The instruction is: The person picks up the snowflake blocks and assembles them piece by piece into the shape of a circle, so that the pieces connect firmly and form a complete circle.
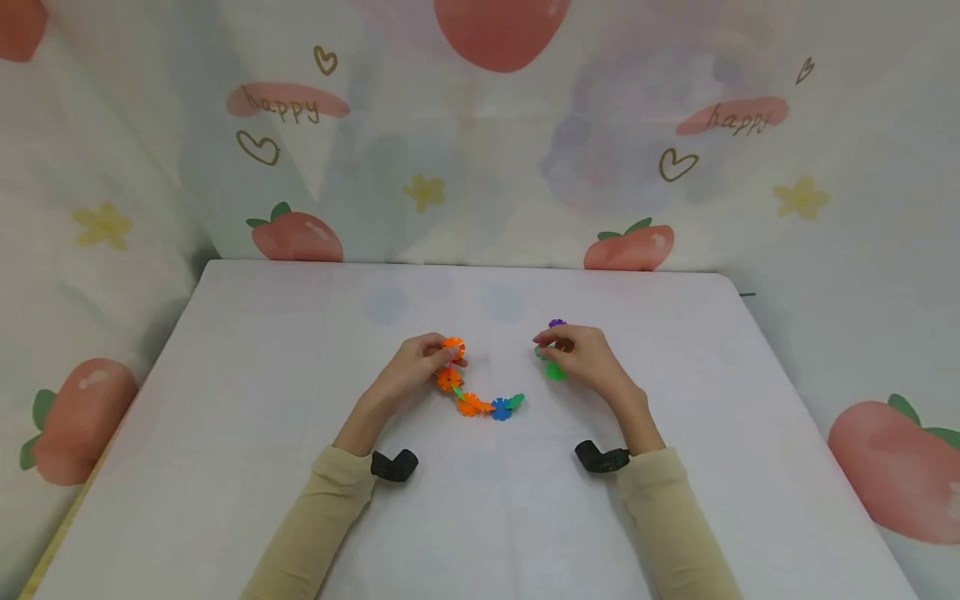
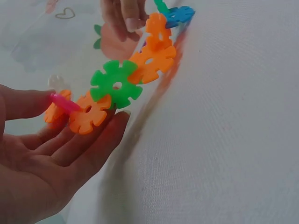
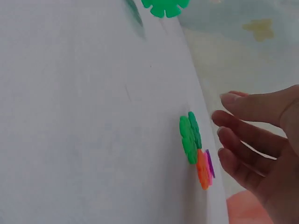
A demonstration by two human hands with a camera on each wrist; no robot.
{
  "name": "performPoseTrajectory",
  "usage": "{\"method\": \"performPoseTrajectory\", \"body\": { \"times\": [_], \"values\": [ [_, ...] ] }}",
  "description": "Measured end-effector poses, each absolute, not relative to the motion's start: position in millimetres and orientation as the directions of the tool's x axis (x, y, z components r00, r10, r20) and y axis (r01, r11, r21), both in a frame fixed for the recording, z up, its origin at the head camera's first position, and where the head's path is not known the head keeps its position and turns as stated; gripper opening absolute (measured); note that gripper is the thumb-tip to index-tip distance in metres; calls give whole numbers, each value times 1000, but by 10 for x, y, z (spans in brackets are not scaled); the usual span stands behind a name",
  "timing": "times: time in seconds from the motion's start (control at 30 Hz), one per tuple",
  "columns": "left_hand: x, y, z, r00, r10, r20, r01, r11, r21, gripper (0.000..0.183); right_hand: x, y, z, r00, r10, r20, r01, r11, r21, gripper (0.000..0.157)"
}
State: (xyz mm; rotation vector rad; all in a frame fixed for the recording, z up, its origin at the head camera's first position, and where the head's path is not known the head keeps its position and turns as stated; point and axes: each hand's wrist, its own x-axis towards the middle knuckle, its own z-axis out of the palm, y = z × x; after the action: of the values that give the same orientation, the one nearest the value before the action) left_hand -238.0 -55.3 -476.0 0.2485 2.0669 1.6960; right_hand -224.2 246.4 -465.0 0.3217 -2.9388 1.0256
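My left hand [image 1: 408,367] holds one end of a chain of interlocking plastic snowflake discs [image 1: 470,406]. In the left wrist view its thumb presses a pink disc [image 2: 65,103], with the fingers under the orange disc [image 2: 83,122] beside it. From there the chain runs through a green disc [image 2: 103,83] and more orange ones to a blue disc [image 2: 180,17] and a green one at the far end. My right hand [image 1: 596,358] hovers by several loose discs [image 3: 188,142], green, orange, pink and purple. Its fingers are loosely bent, with nothing between them in the right wrist view.
A white-covered table [image 1: 225,500] lies under both hands. Behind it hangs a printed cloth [image 1: 480,167] with fruit, hearts and flowers. A black wrist mount [image 1: 394,466] sits at the left cuff and another black mount [image 1: 600,457] at the right.
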Motion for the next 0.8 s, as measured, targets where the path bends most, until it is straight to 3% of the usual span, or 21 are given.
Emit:
{"method": "performPoseTrajectory", "body": {
  "times": [0.3, 0.53, 0.8],
  "values": [
    [-2393, -639, -4712, -840, 469, -273, -179, 237, 955, 44, -2304, 2518, -4752, -991, -119, -67, -66, 845, -530, 40],
    [-2413, -636, -4722, -817, 513, -261, -164, 228, 960, 43, -2312, 2487, -4764, -992, -111, -58, -62, 839, -541, 37],
    [-2405, -619, -4751, -850, 461, -257, -159, 240, 958, 37, -2287, 2414, -4762, -987, -161, 4, -131, 790, -598, 27]
  ]
}}
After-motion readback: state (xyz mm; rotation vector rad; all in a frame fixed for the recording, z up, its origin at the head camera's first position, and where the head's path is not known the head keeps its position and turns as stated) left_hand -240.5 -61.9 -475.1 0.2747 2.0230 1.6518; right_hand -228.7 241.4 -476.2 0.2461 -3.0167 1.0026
